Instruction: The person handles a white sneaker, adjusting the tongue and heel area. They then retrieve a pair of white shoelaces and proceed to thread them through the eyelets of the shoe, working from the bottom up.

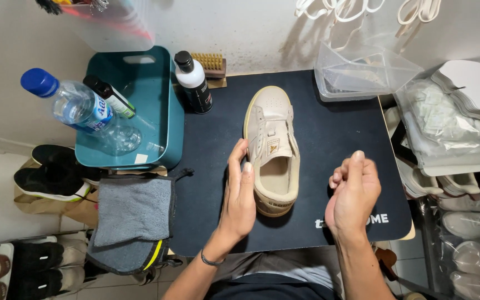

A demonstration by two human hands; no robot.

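Head camera, looking down at a dark mat on a small table. Along the back edge stand a black bottle with a white label, a wooden brush and a clear plastic container. To the left, a teal bin holds a water bottle; a grey towel lies folded below it. A beige low-top shoe with a gum-coloured sole lies mid-mat, toe pointing away (its laces removed, tongue showing). The left hand touches the shoe's side, fingers straight and together. The right hand hovers just beside, fingers loosely curled, holding nothing.
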